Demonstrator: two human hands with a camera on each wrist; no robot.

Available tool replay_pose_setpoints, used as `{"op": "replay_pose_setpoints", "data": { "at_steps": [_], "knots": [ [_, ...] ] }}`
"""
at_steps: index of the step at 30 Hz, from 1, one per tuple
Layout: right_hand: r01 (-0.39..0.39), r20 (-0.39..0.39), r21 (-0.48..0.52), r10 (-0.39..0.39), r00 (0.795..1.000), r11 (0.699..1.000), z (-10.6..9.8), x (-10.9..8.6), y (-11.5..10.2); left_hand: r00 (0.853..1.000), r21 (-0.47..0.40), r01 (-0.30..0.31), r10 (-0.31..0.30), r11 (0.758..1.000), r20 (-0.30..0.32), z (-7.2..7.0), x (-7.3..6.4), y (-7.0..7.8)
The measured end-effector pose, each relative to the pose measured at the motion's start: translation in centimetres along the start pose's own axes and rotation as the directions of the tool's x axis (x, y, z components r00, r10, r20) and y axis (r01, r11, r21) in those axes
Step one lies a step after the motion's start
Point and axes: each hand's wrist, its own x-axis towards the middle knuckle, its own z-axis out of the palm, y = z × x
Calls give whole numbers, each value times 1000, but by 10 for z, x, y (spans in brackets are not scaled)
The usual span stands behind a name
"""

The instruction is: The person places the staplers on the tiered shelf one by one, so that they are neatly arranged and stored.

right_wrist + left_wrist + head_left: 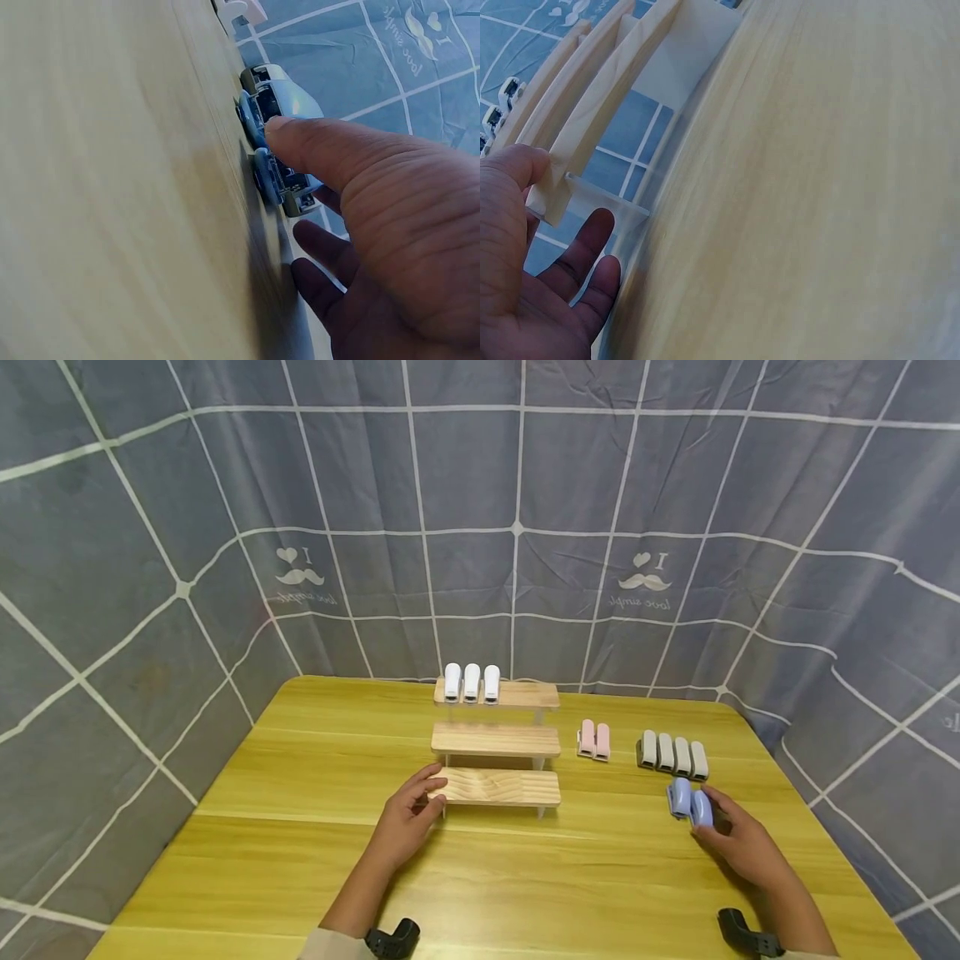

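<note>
At the left end of the lowest step of a three-tier wooden display stand (495,787), my left hand (405,820) grips the board (592,127) between thumb and fingers, its lower fingers spread beneath. My right hand (742,843) holds the nearer blue clip (701,810) between thumb and fingers, low over the table. Just left of it is a second blue clip (679,797); the two sit close together in the right wrist view, where my thumb (300,142) covers part of them. Three white clips (472,683) stand in a row on the left part of the top step.
Two pink clips (594,740) lie side by side right of the stand. Farther right, several grey-white clips (673,755) form a row behind the blue ones. The wooden table (300,827) reaches back to a grey checked curtain (465,577).
</note>
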Motion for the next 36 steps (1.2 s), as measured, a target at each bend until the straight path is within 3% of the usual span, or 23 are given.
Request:
{"op": "replay_pose_setpoints", "data": {
  "at_steps": [19, 27, 36],
  "knots": [
    [-25, -43, 21, 26, 999, 999, 3, -2, -4, 1000, 15, 23, -23, 1000, 0, 0, 1, 1],
    [-26, -101, 40, 30, 994, 999, 5, -1, -4, 1000, 12, 29, -29, 999, 0, -1, 1, 0],
    [-75, -153, 74, 85, 984, 994, 4, -2, -6, 1000, 16, 17, -17, 1000, 0, -1, 1, 1]
  ]
}}
